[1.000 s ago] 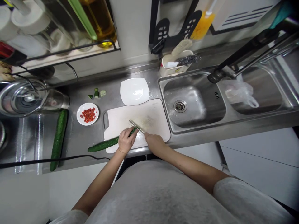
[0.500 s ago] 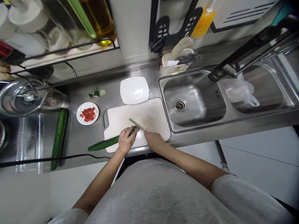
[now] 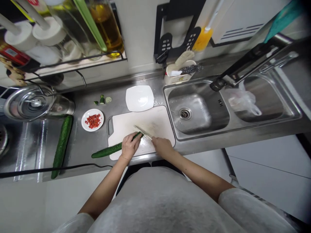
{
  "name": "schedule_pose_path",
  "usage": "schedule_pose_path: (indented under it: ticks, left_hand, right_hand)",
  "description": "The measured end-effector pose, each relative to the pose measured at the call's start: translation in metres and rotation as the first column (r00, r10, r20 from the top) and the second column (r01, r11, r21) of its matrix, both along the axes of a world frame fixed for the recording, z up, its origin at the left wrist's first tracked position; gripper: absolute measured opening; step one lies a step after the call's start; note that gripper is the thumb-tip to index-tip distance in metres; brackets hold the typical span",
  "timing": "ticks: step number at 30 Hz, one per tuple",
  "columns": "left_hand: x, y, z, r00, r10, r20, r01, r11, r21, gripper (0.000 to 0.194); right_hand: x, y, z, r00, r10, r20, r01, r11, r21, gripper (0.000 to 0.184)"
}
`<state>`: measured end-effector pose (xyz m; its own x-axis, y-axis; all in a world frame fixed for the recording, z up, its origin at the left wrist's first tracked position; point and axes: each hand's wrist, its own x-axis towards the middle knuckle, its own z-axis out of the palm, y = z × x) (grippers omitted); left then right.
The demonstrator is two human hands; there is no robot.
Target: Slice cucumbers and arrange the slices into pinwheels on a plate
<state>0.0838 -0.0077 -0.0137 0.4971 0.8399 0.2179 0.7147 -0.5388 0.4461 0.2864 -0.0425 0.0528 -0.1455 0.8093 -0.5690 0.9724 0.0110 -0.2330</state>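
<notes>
My left hand (image 3: 130, 144) is closed over a long green cucumber (image 3: 107, 151), which lies slantwise across the white cutting board (image 3: 159, 121). The cucumber's left end sticks out past the board's edge. In my right hand (image 3: 163, 147) is the handle of a kitchen knife (image 3: 143, 132), its blade pointing up and left at the cucumber's right end, close to my left fingertips. Whether the edge touches the cucumber I cannot tell. Wet smears show on the board. Just behind it sits a white square plate (image 3: 139, 98).
A small white plate (image 3: 85, 127) holds chopped red pieces. Cucumber ends (image 3: 102, 99) lie behind it. A second cucumber (image 3: 62, 145) rests at left, near a black cable (image 3: 73, 167). The sink (image 3: 199, 111) with its faucet (image 3: 233, 77) is at right. A bottle rack (image 3: 80, 61) overhangs the back left.
The view has shifted slightly, so the counter items sit a little lower. The knife blade looks more edge-on. Both hands keep their hold, near the same spot on the board.
</notes>
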Motion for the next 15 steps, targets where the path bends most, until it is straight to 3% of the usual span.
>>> schedule_pose_path:
  ticks: [4, 7, 9, 12, 15]
  left_hand:
    - [0.003, 0.004, 0.005, 0.978, 0.176, 0.112, -0.161, 0.978, -0.136, 0.030]
    - [0.005, 0.011, 0.012, 0.870, 0.429, 0.242, -0.355, 0.887, -0.296, 0.032]
    - [0.005, 0.020, 0.020, 0.804, 0.519, 0.291, -0.413, 0.839, -0.354, 0.033]
    - [0.009, 0.038, 0.040, 0.840, 0.458, 0.291, -0.368, 0.875, -0.314, 0.034]
    - [0.016, 0.053, 0.061, 0.961, 0.239, 0.142, -0.182, 0.927, -0.329, 0.036]
  right_hand:
    - [0.021, -0.006, 0.004, 0.996, -0.043, 0.077, 0.024, 0.971, 0.239, 0.033]
    - [0.033, -0.006, -0.001, 0.991, -0.070, 0.110, 0.016, 0.902, 0.432, 0.035]
    - [0.037, -0.006, -0.005, 0.990, -0.075, 0.116, 0.003, 0.849, 0.528, 0.035]
    - [0.038, -0.005, -0.010, 0.990, -0.057, 0.126, -0.034, 0.781, 0.623, 0.034]
    - [0.036, -0.003, -0.012, 0.990, -0.028, 0.139, -0.074, 0.733, 0.676, 0.036]
